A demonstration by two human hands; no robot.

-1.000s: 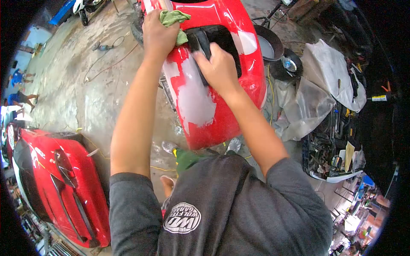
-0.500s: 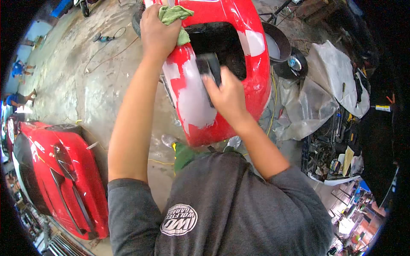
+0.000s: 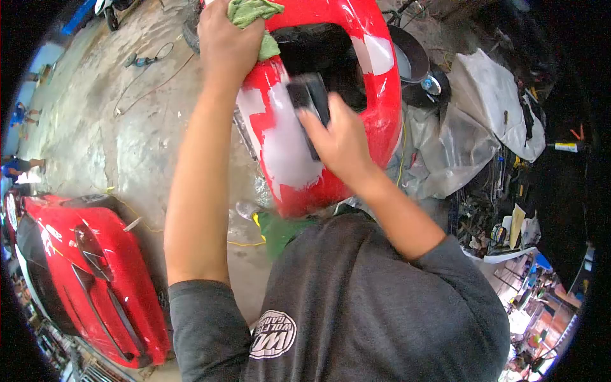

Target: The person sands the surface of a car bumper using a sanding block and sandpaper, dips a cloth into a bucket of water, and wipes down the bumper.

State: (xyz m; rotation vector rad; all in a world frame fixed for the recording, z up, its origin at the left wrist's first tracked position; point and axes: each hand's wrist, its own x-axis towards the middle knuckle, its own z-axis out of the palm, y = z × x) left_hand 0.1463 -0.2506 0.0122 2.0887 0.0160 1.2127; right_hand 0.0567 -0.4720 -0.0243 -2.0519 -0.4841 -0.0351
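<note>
A red car body panel (image 3: 385,108) with a large dark opening is in front of me at the top of the view. A dull grey patch (image 3: 283,153) covers part of its left side, and a paler patch (image 3: 378,55) lies right of the opening. My left hand (image 3: 230,44) is closed on a crumpled green cloth (image 3: 254,11) against the panel's upper left. My right hand (image 3: 340,137) grips a black sanding block (image 3: 304,94), smeared by motion, over the grey patch beside the opening. The block's underside is hidden.
A red car (image 3: 95,274) stands at lower left. On the concrete floor (image 3: 153,134) lie a corded power tool (image 3: 141,60) and a yellow cable. To the right are a dark bucket (image 3: 410,54), plastic sheeting (image 3: 458,153) and assorted tools. People in blue stand far left.
The view has shifted slightly, so the panel sits a little further left and higher. Both hands keep their holds, and the sanding block remains on the grey patch's right side.
</note>
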